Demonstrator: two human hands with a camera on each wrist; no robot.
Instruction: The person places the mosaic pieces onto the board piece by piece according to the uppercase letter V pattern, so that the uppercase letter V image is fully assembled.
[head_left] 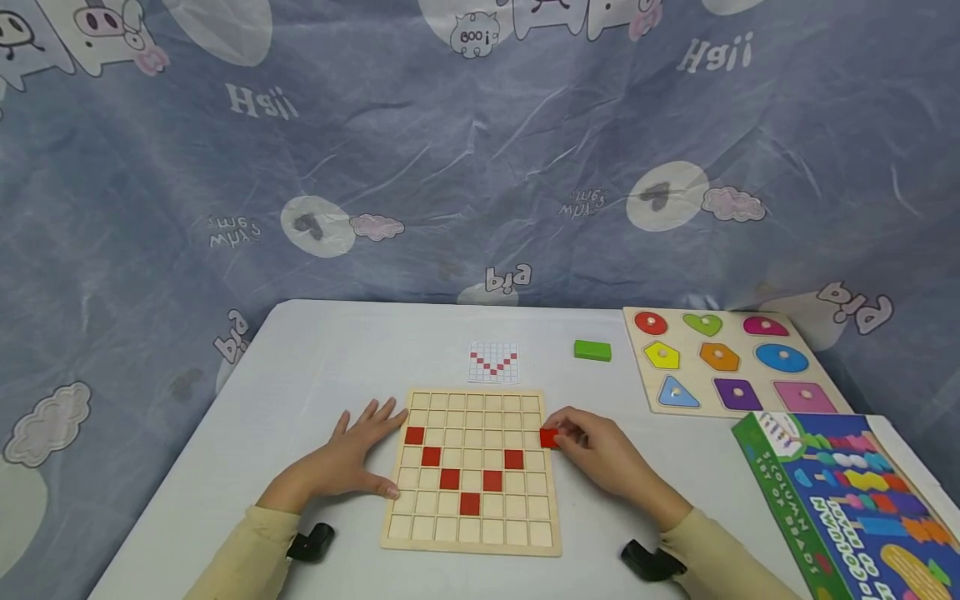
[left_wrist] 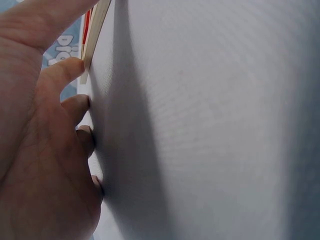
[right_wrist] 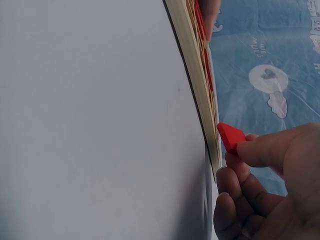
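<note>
A wooden grid board lies on the white table with several red square tiles set in its cells, in a partial V. My right hand pinches one red tile between thumb and fingers at the board's right edge, over the third row from the top. The right wrist view shows that tile tilted, just above the rim. My left hand lies spread at the board's left side, thumb and index finger touching its edge. In the left wrist view the other fingertips rest on the table.
Behind the board lies a small pattern card with a red V. A green block lies to its right. At the right are a shape puzzle board and a colourful box. A patterned cloth hangs behind the table.
</note>
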